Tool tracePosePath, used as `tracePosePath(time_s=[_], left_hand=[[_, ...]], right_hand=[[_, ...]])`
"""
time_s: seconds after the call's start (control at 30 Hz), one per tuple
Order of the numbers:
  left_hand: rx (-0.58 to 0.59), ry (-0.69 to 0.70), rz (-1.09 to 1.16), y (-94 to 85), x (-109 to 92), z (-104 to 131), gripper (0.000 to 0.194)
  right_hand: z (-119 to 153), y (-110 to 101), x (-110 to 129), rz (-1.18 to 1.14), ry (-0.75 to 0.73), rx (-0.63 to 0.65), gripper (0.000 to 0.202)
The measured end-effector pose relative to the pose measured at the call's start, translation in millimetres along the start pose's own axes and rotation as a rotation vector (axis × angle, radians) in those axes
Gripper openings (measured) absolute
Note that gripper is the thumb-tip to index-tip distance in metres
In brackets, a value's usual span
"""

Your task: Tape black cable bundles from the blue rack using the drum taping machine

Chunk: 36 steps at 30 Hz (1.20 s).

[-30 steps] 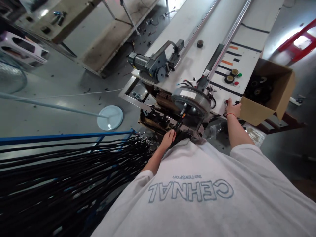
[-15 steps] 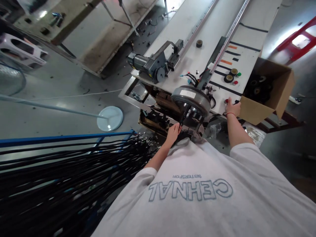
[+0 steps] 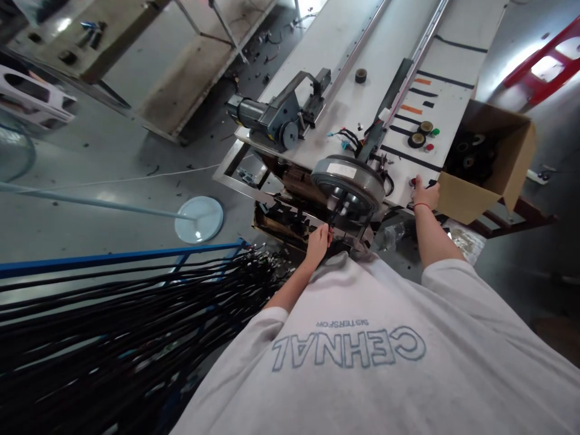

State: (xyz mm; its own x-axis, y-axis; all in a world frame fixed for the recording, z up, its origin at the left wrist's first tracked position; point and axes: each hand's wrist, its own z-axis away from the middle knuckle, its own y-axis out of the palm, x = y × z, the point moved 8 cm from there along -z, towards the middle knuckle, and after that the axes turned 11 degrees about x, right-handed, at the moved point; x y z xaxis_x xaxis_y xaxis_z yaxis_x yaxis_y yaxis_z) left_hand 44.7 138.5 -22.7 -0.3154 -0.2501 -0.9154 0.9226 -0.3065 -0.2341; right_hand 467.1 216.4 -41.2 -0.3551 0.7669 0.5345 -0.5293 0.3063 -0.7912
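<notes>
My left hand (image 3: pixel 319 243) is closed around a black wire bundle (image 3: pixel 336 212) just in front of my shirt. The bundle runs up into the opening of a round, dark taping-machine head (image 3: pixel 348 181) with a white label on top. My right hand (image 3: pixel 425 196) sits at the near right corner of the white workbench (image 3: pixel 401 190), fingers curled. Its thumb side is beside a red button (image 3: pixel 412 182), and a small black piece shows at the fingers. What lies under that palm is hidden.
A motor unit (image 3: pixel 267 118) stands on the bench's left. Tape rolls (image 3: pixel 417 139) lie near green and red buttons. An open cardboard box (image 3: pixel 512 163) adjoins the right side. Many black cables (image 3: pixel 136 326) hang on a blue rack (image 3: pixel 122 258) at left, near a round pale stand base (image 3: pixel 199 219).
The view has shifted slightly, so the bench and floor items appear a little further left. Both hands keep their places at the wire bundle and the bench corner.
</notes>
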Motion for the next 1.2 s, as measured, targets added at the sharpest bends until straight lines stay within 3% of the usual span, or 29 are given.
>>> tracePosePath(time_s=[0.17, 0.47, 0.73, 0.9, 1.07, 1.2], left_hand=[[0.010, 0.008, -0.019, 7.7, 6, -1, 0.052], [-0.016, 0.052, -0.056, 5.7, 13, 1, 0.049], [-0.010, 0.074, -0.060, 7.2, 3, -15, 0.037], [-0.001, 0.086, -0.050, 15.4, -1, -19, 0.038], [-0.008, 0.016, 0.041, 22.1, 12, -20, 0.045], [0.013, -0.071, 0.278, 26.0, 21, -24, 0.051]], right_hand=[[-1, 1, 0, 0.012, 0.016, 0.012, 0.069], [-3, 2, -1, 0.028, 0.001, 0.013, 0.070], [-1, 0, -1, -0.012, -0.003, -0.010, 0.064], [-1, 1, -3, -0.014, 0.000, -0.005, 0.067], [-1, 3, -2, -0.002, -0.004, 0.006, 0.070], [-2, 4, -1, -0.004, -0.005, 0.008, 0.072]])
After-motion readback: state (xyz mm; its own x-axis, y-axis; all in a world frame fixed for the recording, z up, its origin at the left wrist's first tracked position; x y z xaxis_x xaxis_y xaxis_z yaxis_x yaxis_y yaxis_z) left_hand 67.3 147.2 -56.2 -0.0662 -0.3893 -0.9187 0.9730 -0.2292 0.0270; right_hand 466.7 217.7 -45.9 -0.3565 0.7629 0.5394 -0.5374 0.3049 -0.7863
